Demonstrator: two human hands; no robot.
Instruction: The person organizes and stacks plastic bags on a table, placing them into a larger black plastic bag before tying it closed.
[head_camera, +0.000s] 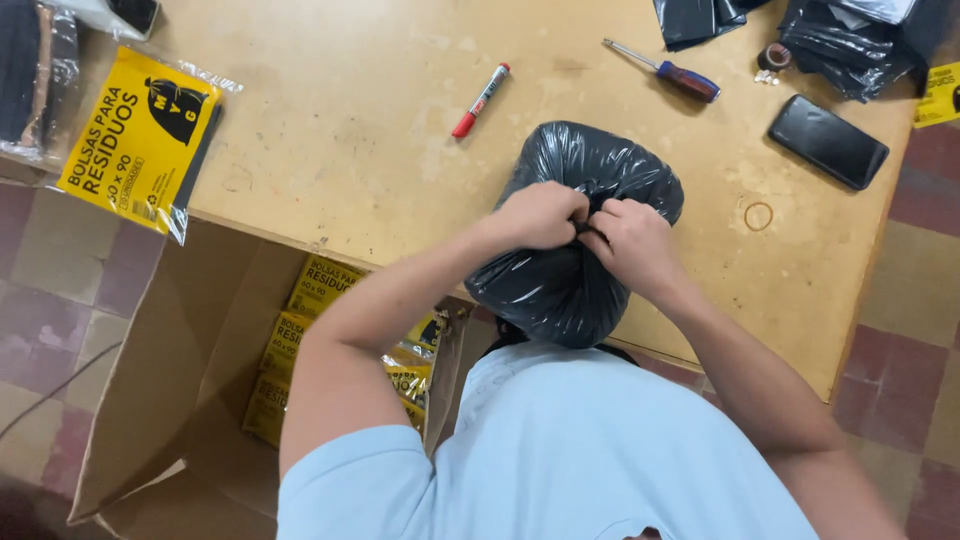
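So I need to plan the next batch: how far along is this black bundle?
Done: the black plastic bundle is already rolled into a tight lump on the wooden table. In hand: the left hand and right hand pinch its middle together, as if tying or banding it. Left: it is not yet in the cardboard box, where yellow packets lie.

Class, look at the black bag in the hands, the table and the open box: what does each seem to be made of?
Black bag: thin glossy plastic film, by its creases and highlights. Table: likely wood board, matte tan, scuffed and stained. Open box: brown cardboard, dull, with folded flaps.
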